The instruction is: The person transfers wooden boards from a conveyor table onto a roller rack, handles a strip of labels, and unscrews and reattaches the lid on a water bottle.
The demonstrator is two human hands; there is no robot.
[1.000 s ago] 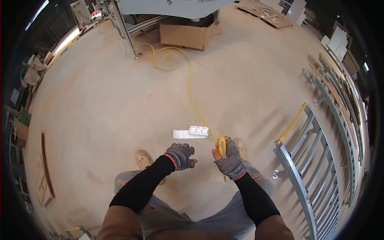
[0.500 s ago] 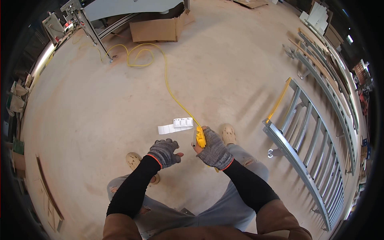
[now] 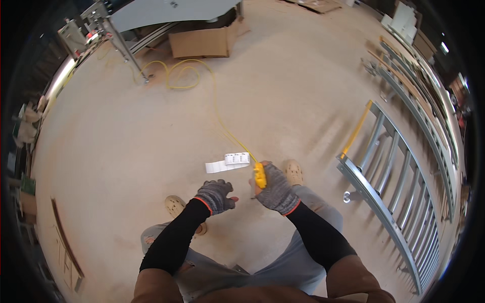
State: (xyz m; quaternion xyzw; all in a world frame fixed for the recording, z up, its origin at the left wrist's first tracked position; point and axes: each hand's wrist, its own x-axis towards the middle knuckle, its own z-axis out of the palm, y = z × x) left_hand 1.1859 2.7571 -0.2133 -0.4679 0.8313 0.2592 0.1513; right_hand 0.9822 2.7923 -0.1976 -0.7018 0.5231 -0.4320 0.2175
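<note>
My right hand (image 3: 278,191), in a grey fingerless glove with an orange cuff edge, is closed around a yellow cord-end piece (image 3: 259,175). A yellow cord (image 3: 221,115) runs from it away across the floor; whether the piece is an outlet or a tool cannot be made out. My left hand (image 3: 215,196), gloved alike, hovers beside it with fingers loosely bent, thumb apart and nothing in it. Just beyond my hands, a strip of white labels (image 3: 227,163) lies on the floor, its right end folded or rolled over.
A metal frame with rollers (image 3: 391,187) lies to my right, with more long frames and boards (image 3: 411,96) behind it. Far left stands a grey-topped table (image 3: 166,14) with a cardboard box (image 3: 201,42) below. My feet in beige clogs (image 3: 293,171) flank the labels.
The whole view has shifted slightly, moving everything a little right and down. My right hand still grips the yellow piece, and my left hand stays empty beside it.
</note>
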